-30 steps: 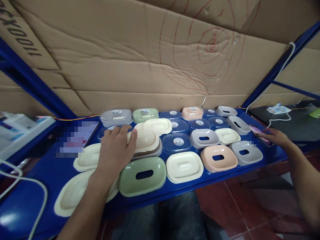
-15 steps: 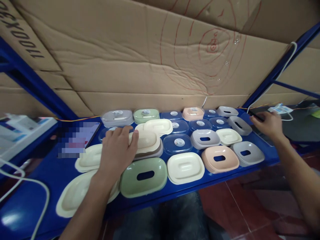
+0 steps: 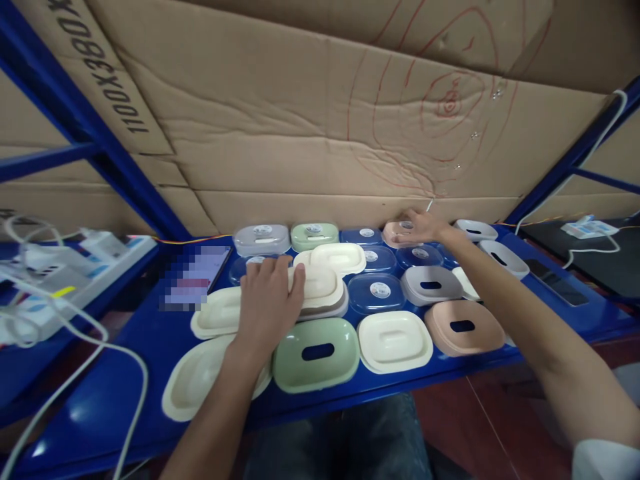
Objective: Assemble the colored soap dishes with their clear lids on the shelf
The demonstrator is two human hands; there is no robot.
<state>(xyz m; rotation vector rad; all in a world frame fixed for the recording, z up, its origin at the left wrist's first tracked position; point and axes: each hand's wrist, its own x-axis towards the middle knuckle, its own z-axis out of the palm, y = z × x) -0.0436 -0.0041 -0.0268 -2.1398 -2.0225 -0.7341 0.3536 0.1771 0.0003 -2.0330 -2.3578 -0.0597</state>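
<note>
My left hand (image 3: 267, 300) is bent over the left end of a stack of soap dish parts. A cream tray (image 3: 323, 283) tops the stack, with brownish and grey layers beneath. Its thumb lies against the cream tray, and the fingertips are partly hidden. At the back of the table, my right hand (image 3: 423, 228) has its fingers around a peach soap dish (image 3: 393, 233) under a clear lid. A green soap dish shell (image 3: 295, 373) with an oval slot and a cream tray (image 3: 395, 353) stand near the front edge.
Several lidded soap dishes line the back by the cardboard wall (image 3: 280, 160). A phone (image 3: 195, 277) lies at left, a dark phone (image 3: 555, 280) at right. White cables (image 3: 143, 373) and power strips (image 3: 100, 267) are at far left. Blue posts (image 3: 135, 180) flank the table.
My right hand has left the dark phone at the right and moved left and back to the peach soap dish. My left hand stays on the stack. The view has shifted left.
</note>
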